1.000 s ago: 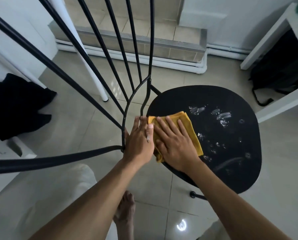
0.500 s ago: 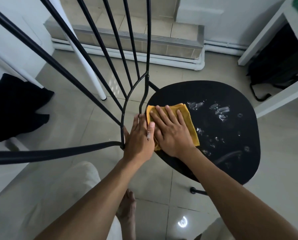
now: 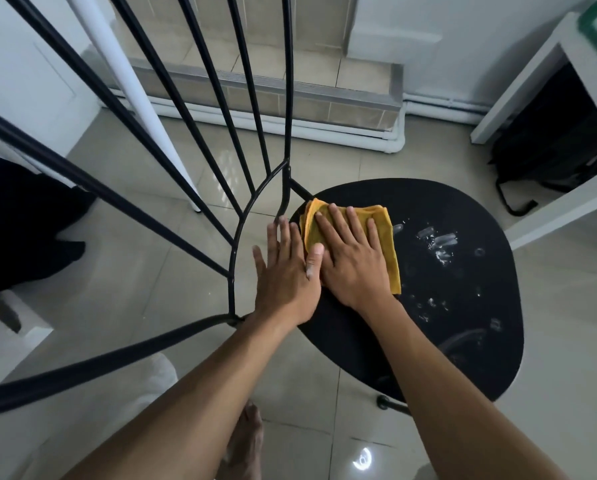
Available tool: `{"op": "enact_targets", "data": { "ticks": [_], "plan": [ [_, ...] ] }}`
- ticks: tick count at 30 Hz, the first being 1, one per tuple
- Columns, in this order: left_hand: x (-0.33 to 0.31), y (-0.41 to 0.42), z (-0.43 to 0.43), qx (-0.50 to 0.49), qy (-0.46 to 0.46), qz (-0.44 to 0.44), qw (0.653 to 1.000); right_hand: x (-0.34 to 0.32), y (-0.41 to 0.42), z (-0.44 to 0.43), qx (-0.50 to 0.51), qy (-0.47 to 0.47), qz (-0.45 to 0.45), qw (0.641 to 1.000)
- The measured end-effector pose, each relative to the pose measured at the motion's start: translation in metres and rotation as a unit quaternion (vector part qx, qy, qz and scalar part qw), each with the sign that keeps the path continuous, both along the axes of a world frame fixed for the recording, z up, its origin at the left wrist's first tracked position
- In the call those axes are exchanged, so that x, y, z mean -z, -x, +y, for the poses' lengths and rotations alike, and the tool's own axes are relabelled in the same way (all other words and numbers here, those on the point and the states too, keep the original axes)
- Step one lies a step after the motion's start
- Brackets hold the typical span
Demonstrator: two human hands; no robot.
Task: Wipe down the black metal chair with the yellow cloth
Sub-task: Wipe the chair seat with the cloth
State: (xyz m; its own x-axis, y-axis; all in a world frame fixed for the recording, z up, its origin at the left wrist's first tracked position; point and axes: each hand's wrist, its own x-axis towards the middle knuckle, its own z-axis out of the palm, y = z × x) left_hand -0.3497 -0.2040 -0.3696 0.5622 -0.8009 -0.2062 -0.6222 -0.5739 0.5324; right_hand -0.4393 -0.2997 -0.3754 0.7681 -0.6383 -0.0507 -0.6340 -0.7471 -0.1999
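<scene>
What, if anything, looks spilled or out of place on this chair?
Clear wet droplets are scattered across the round black metal chair seat, beside the folded yellow cloth under the right hand. They look like liquid not yet wiped. Nothing else stands out.

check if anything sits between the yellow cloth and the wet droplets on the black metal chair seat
Nothing visible does. The right hand presses the folded yellow cloth flat; only bare black metal chair seat lies between it and the wet droplets. The left hand rests on the cloth's opposite side.
</scene>
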Motion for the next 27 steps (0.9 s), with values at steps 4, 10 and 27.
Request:
{"op": "enact_targets", "data": {
  "ticks": [4,10,27],
  "plan": [
    [0.006,-0.014,-0.01,0.007,0.046,0.036,0.998,-0.005,0.034,0.035,-0.005,0.005,0.005,1.0],
    [-0.017,-0.026,-0.025,-0.217,0.211,0.414,0.858,-0.01,0.055,0.093,-0.085,-0.026,0.023,0.996],
    [-0.01,-0.032,-0.006,-0.26,0.222,0.507,0.791,0.002,-0.046,-0.01,0.033,-0.01,0.007,0.999]
  ]
}}
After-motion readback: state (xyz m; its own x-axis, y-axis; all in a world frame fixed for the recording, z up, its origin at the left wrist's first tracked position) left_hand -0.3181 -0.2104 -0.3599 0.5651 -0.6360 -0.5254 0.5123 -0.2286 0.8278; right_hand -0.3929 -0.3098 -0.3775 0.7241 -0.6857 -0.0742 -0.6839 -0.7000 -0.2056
